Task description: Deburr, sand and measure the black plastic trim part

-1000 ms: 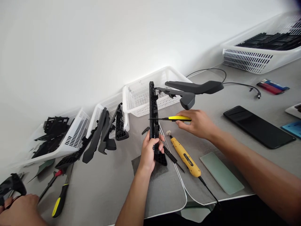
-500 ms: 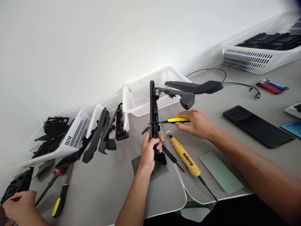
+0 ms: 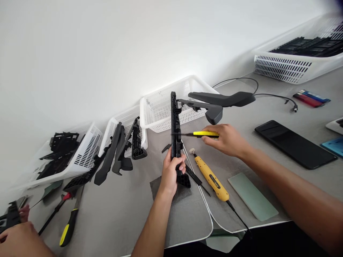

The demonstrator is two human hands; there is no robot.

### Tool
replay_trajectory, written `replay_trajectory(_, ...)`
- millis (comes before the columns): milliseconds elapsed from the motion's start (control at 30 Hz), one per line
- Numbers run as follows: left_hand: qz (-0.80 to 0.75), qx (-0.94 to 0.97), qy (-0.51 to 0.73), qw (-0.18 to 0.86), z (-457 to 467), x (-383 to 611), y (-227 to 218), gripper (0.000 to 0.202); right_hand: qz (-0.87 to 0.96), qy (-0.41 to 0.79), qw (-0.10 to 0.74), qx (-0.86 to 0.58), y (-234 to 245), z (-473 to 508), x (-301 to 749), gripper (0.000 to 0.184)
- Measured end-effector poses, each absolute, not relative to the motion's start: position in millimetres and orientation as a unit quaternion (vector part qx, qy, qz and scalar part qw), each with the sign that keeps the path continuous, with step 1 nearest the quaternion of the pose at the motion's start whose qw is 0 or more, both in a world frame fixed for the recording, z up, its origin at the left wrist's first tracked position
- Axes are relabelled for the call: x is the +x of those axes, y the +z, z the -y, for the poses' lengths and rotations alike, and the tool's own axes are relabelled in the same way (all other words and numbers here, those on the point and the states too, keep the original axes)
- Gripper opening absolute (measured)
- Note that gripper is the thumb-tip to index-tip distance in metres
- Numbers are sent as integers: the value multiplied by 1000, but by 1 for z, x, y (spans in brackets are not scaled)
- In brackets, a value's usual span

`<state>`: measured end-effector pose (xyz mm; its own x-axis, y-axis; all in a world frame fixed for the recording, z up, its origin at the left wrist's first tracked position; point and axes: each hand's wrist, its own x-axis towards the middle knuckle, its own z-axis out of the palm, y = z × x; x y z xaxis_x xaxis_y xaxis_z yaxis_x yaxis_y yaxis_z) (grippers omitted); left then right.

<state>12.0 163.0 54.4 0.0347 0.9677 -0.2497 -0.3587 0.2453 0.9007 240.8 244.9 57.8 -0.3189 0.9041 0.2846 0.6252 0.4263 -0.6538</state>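
My left hand (image 3: 171, 171) is wrapped round the lower part of a long black plastic part (image 3: 175, 125), which stands upright with its foot on a dark grey mat (image 3: 177, 210). My right hand (image 3: 227, 140) grips a yellow-handled knife (image 3: 205, 134) held level, and the thin blade touches the black part's right edge at mid height. A yellow electric screwdriver (image 3: 210, 177) lies on the table just below my right hand.
White baskets (image 3: 166, 103) line the wall, some with black parts; more black parts (image 3: 120, 150) lean on them. A phone (image 3: 294, 143), a green sheet (image 3: 253, 196), cable and screwdrivers (image 3: 68, 225) lie on the grey table. Another person's hand (image 3: 18, 241) works at the lower left.
My right hand has lifted the knife slightly along the black part's edge. The other person's hand at the lower left has shifted with the dark piece it holds.
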Motion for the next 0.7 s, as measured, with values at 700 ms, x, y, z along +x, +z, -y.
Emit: replay_trajectory(700, -465, 328, 520, 637, -163, 13, 56, 29, 762, 229, 322, -513, 61, -244, 241, 27)
